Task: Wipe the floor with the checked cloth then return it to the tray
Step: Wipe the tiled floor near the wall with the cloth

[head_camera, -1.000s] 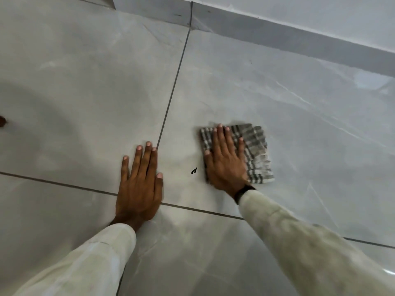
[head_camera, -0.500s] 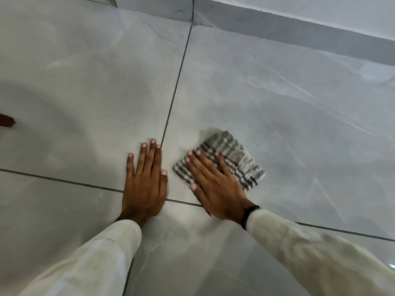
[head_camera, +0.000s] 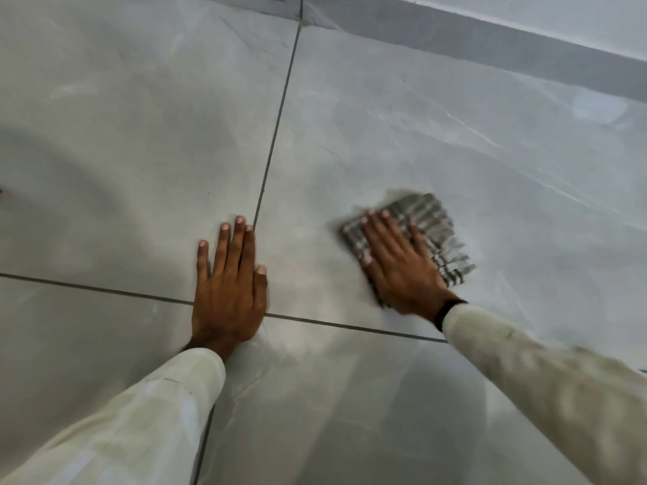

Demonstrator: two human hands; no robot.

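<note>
The checked cloth [head_camera: 432, 225], grey and white and folded, lies flat on the pale grey tiled floor [head_camera: 455, 141] right of centre. My right hand [head_camera: 399, 264] presses down on it with fingers spread, covering its near left part; both are blurred by motion. My left hand [head_camera: 229, 285] rests palm-down on the floor to the left, fingers together, holding nothing, its palm over a grout line. The tray is out of view.
Dark grout lines [head_camera: 276, 127] cross the floor between large tiles. A grey skirting board [head_camera: 490, 40] and white wall run along the back right. A small dark object [head_camera: 1, 190] peeks in at the left edge.
My right hand has slid the cloth to the right and away from my left hand, after pulling it toward the left hand half a second ago. My left hand stays planted.
</note>
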